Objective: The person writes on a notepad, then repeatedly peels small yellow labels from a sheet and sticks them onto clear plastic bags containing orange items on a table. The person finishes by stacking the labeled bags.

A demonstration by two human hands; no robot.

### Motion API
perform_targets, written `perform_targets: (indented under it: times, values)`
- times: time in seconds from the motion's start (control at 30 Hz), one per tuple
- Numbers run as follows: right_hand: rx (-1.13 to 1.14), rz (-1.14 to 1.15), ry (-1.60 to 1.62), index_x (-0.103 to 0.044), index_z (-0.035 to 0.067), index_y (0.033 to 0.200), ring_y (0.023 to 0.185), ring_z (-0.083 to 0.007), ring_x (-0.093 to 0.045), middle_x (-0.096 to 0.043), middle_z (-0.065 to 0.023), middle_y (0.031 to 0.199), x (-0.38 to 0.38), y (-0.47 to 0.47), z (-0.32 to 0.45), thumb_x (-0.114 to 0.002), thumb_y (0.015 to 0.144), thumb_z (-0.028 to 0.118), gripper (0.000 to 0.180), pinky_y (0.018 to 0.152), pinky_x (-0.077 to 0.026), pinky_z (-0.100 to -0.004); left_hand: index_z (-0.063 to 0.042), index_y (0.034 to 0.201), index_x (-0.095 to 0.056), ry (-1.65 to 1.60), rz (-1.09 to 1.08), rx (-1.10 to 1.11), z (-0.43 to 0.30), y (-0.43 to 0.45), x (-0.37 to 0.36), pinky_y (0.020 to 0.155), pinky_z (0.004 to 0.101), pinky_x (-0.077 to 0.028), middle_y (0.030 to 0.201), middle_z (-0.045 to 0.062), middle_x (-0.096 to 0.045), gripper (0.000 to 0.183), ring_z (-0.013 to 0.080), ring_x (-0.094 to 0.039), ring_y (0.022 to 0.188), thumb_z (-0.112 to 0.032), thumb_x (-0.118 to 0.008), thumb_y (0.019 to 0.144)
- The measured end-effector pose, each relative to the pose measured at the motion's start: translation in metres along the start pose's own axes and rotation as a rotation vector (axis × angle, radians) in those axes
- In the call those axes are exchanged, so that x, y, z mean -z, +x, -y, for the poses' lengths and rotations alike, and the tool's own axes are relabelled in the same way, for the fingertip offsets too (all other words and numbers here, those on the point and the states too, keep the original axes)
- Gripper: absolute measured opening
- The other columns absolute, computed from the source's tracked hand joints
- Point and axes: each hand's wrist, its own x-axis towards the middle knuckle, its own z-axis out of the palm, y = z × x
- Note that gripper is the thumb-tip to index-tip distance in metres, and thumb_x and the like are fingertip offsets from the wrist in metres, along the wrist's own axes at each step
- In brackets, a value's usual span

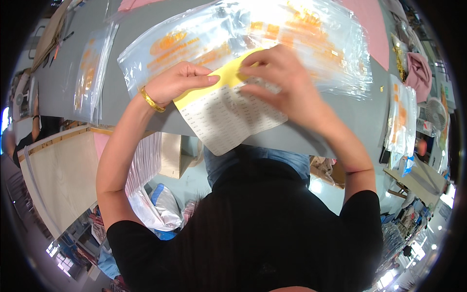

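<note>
A sheet of small white printed labels [222,120] with a bare yellow upper strip is held up over the near table edge. My left hand [182,81], with a gold bangle on its wrist, pinches the sheet's upper left edge between thumb and fingers. Over the sheet's upper right part is my right hand [277,80], blurred, its thumb and forefinger apart; whether a label sticks to a fingertip cannot be made out. Just beyond both hands lie overlapping clear plastic bags [197,43] with orange print. Several bags on the right bear small white labels.
Another stack of clear bags [91,73] lies on the grey table [120,106] at left, and more bags [400,116] are at the right edge. Pink fabric [372,33] lies at the far right. A wooden-framed panel [62,175] stands below the table's left side.
</note>
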Motion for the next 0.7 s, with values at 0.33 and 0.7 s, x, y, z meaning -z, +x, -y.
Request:
perform_targets:
  times: [0.33, 0.7]
  values:
    - [-0.128, -0.163, 0.081, -0.075, 0.008, 0.088, 0.088, -0.0218, -0.059, -0.070, 0.0002, 0.099, -0.052, 0.006, 0.027, -0.084, 0.077, 0.002, 0.016, 0.076, -0.048, -0.0329, -0.005, 0.084, -0.067, -0.048, -0.062, 0.002, 0.013, 0.007, -0.010, 0.071, 0.0237, -0.039, 0.077, -0.007, -0.051, 0.029, 0.0032, -0.043, 0.075, -0.028, -0.068, 0.101]
    - [-0.783, -0.158, 0.564, -0.076, 0.001, 0.094, 0.085, -0.0069, -0.061, -0.071, -0.0013, 0.092, -0.013, 0.051, -0.046, -0.080, 0.089, 0.018, 0.018, 0.078, -0.047, -0.0233, 0.003, 0.089, -0.061, 1.081, -0.366, -0.670, 0.053, 0.025, -0.016, 0.113, 0.0450, -0.044, 0.147, 0.019, -0.055, 0.015, 0.0388, -0.051, 0.137, -0.010, -0.066, 0.094]
